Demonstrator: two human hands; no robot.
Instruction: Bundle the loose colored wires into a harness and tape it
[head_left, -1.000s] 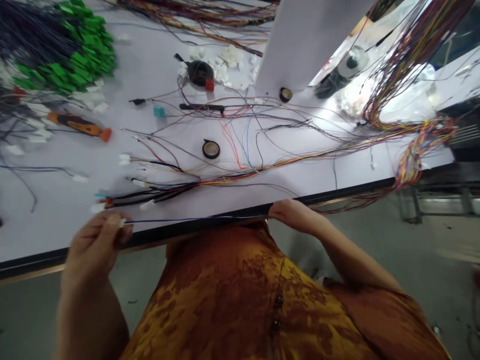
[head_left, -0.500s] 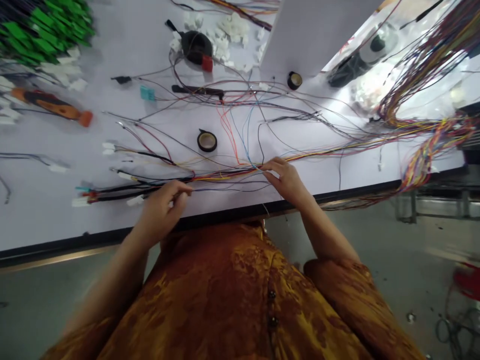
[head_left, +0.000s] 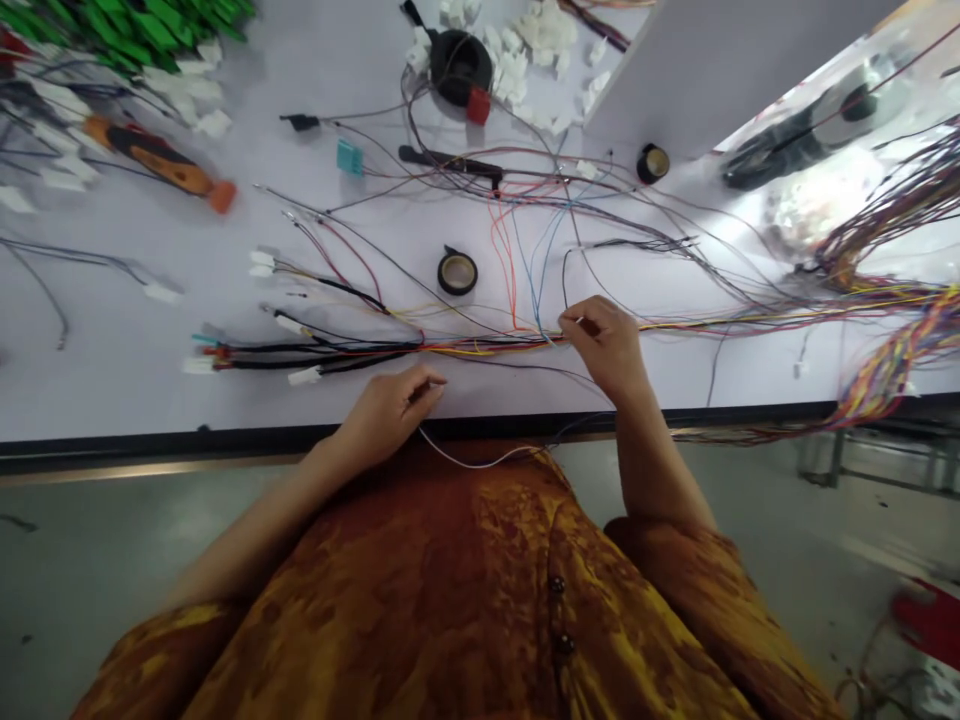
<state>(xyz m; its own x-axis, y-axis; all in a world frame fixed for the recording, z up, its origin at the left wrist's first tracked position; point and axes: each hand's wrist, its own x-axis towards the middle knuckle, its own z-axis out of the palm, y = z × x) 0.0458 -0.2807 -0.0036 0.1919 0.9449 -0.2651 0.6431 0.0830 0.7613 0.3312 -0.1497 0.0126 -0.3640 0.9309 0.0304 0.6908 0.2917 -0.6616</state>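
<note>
My left hand [head_left: 390, 408] rests at the near edge of the white table [head_left: 112, 400], fingers pinched on a thin wire [head_left: 480, 462] that sags in a loop below the edge. My right hand [head_left: 606, 345] is closed in a pinch on the wire's other end, right at the multicoloured wire bundle [head_left: 360, 352] that runs left to right across the table. White connectors [head_left: 304, 376] hang on the bundle's left branches.
A roll of black tape [head_left: 457, 271] lies behind the bundle, a second roll [head_left: 652, 163] further back. An orange-handled tool [head_left: 161, 165], green connectors [head_left: 150, 25], loose white connectors [head_left: 540, 35] and a black reel [head_left: 457, 65] sit at the back. Coloured wires [head_left: 892, 340] drape off the right edge.
Both hands rose from below the table edge onto the table and came closer together. The wire, stretched taut before, now hangs slack in a loop between them.
</note>
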